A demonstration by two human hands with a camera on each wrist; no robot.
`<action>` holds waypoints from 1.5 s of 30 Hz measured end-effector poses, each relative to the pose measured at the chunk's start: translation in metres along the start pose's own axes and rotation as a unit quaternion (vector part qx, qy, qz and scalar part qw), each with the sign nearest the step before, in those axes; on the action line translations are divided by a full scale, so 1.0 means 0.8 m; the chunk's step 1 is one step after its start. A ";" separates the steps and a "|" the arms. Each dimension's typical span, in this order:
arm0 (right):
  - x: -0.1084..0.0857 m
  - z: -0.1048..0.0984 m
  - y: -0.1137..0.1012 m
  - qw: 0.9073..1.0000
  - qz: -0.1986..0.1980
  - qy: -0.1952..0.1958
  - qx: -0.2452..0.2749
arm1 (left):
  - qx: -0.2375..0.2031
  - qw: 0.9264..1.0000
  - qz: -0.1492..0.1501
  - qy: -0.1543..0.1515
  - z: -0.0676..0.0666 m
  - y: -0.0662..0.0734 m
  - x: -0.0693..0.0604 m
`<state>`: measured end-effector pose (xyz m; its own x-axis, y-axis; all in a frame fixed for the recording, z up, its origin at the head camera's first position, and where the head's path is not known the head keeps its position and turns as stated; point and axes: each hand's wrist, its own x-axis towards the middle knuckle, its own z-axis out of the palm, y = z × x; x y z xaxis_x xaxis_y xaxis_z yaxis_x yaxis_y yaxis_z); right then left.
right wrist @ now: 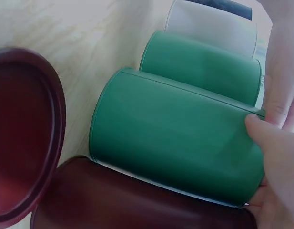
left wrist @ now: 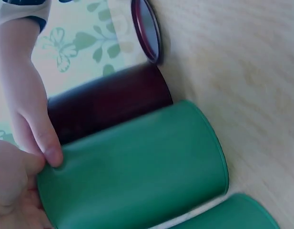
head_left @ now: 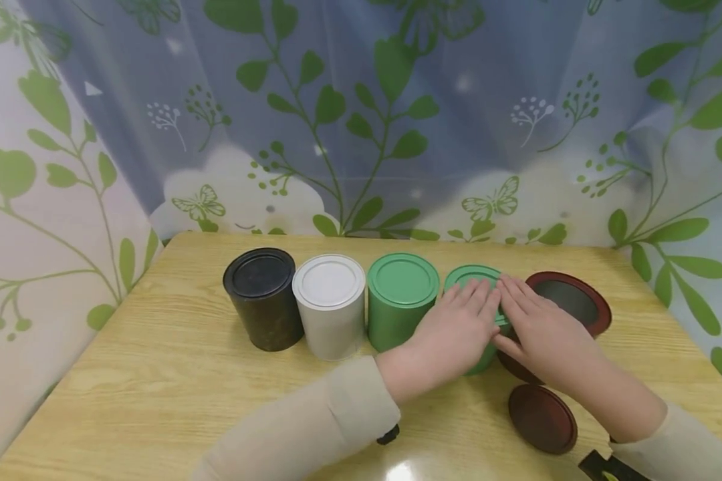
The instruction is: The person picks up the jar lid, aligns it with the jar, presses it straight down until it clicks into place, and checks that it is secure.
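Observation:
Both hands lie on the top of the right-hand green canister (head_left: 487, 357), which stands upright with its green lid (head_left: 472, 270) partly covered by them. My left hand (head_left: 451, 331) rests on the lid with straight fingers. From the other side my right hand (head_left: 544, 327) presses on it, fingers extended and meeting the left ones. In the right wrist view the right thumb lies against the upper edge of the green canister (right wrist: 175, 143). Touching or very near it on the right is a dark red canister (head_left: 602, 314), lidless, its grey inside showing. A dark red lid (head_left: 543, 419) lies on the table in front.
Left of the hands, a second green canister (head_left: 403, 280), a white canister (head_left: 329, 284) and a black canister (head_left: 260, 274) stand in a row, all lidded. The wooden table (head_left: 156, 387) backs onto a leaf-patterned curtain (head_left: 337, 133).

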<state>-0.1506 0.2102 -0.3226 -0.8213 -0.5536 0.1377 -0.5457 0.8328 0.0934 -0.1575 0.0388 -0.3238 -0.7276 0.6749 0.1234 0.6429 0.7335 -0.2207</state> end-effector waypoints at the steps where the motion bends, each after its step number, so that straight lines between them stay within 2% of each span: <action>1: -0.001 0.000 0.000 1.000 0.003 -0.002 0.007 | -0.011 1.000 -0.001 0.003 -0.001 0.002 -0.001; 4: -0.008 0.001 0.000 1.000 0.003 0.011 0.025 | -0.025 1.000 0.004 0.012 -0.003 0.007 -0.005; 7: -0.021 0.003 0.000 0.998 -0.001 0.034 0.047 | -0.016 0.999 0.024 0.019 -0.006 0.010 -0.010; 9: -0.031 0.005 0.001 0.997 -0.009 0.049 0.057 | -0.008 0.998 0.042 0.038 -0.007 0.014 -0.016; 11: -0.043 0.009 0.001 0.996 -0.023 0.065 0.060 | -0.004 0.996 0.062 0.070 -0.008 0.018 -0.023; 15: -0.067 0.014 0.003 0.989 -0.058 0.112 0.071 | 0.003 0.986 0.099 0.134 -0.010 0.028 -0.038; 16: -0.073 0.015 0.004 0.987 -0.069 0.123 0.076 | 0.003 0.984 0.106 0.143 -0.010 0.031 -0.040; 19: -0.088 0.019 0.008 0.980 -0.094 0.146 0.095 | 0.002 0.982 0.126 0.138 -0.012 0.039 -0.046; 23: -0.105 0.030 0.014 0.979 -0.106 0.146 0.100 | -0.004 0.985 0.144 0.093 -0.009 0.049 -0.048; 27: -0.120 0.052 0.022 0.986 -0.084 0.112 0.092 | -0.008 0.988 0.152 0.025 0.001 0.060 -0.043; 29: -0.127 0.063 0.027 0.991 -0.068 0.060 0.103 | -0.010 0.988 0.153 -0.013 0.010 0.066 -0.039; 31: -0.132 0.073 0.034 0.990 -0.047 -0.008 0.130 | -0.012 0.987 0.151 -0.053 0.018 0.073 -0.033; 34: -0.136 0.083 0.042 0.980 -0.011 -0.102 0.168 | -0.015 0.984 0.143 -0.108 0.030 0.083 -0.024; 36: -0.137 0.088 0.046 0.974 0.007 -0.134 0.184 | -0.020 0.980 0.135 -0.143 0.038 0.089 -0.018; 40: -0.143 0.099 0.050 0.972 0.011 -0.138 0.191 | -0.040 0.972 0.118 -0.198 0.052 0.098 -0.009; 45: -0.154 0.118 0.056 0.984 -0.029 -0.078 0.158 | -0.022 0.969 0.110 -0.220 0.061 0.104 -0.006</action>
<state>-0.0898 0.3156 -0.4283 -0.7893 -0.6139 -0.0152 -0.5967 0.7725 -0.2173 -0.1118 0.0926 -0.3903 -0.5966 0.7225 -0.3494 0.7970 0.5844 -0.1525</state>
